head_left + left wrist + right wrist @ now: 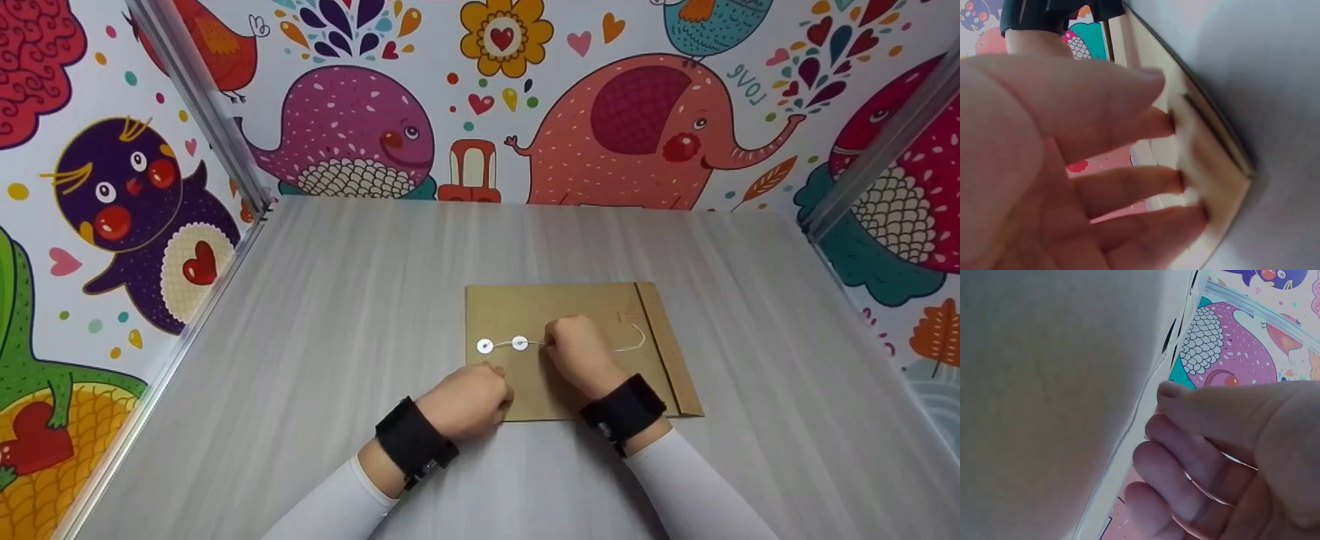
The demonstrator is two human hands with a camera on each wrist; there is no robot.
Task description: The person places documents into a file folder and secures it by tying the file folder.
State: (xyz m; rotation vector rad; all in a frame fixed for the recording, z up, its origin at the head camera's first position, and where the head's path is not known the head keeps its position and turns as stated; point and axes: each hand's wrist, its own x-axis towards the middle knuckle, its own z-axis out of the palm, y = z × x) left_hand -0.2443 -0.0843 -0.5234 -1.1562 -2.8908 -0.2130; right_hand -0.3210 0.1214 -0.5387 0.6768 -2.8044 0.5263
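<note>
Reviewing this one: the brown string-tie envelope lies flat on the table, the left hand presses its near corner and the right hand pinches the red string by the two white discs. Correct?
Not quite: the string is white, not red, as the head view shows. The rest stands: the envelope lies flat on the table, the left hand presses its near corner, and the right hand pinches the string by the two white discs.

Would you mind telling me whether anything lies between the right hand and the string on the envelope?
Nothing visible does: the right hand already pinches the string beside the two white discs, while the left hand presses the envelope.

Matt brown paper envelope
</note>
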